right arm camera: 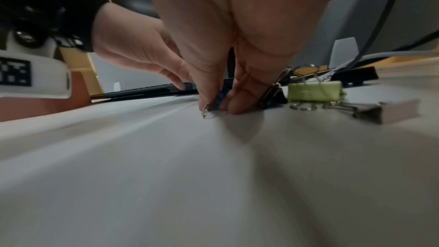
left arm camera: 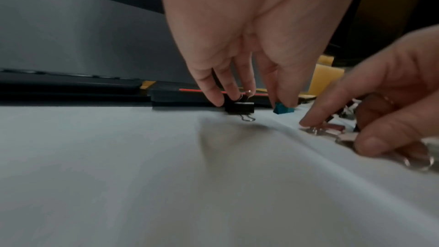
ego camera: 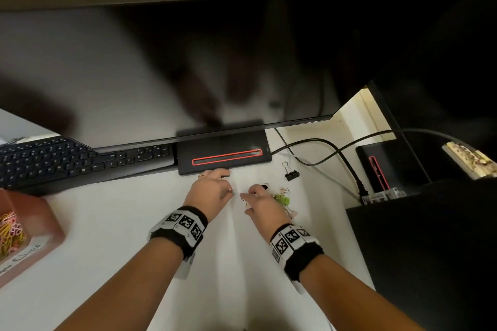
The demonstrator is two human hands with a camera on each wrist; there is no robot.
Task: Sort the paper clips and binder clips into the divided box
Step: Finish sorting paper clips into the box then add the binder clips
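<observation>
On the white desk, in front of the monitor and its black stand, we see both forearms reaching forward, each with a black band and printed markers at the wrist. To the far left sits the box, with coloured paper clips heaped in one compartment; a keyboard lies behind it.

We see the left hand held palm down, fingers pointing at the desk. In the left wrist view its fingers are curled around the wire handle of a small black clip, which hangs just off the surface, while thumb and another fingertip meet over a teal clip; we cannot tell whether that one is gripped or only touched.

The right hand is just beside it, also palm down. In the right wrist view its thumb and fingertips pinch a blue clip standing on the desk.

Touching the right hand's far side lies a cluster of binder clips: a green one, a dark one and a pale one. A larger black clip stands well apart, near a cable.
</observation>
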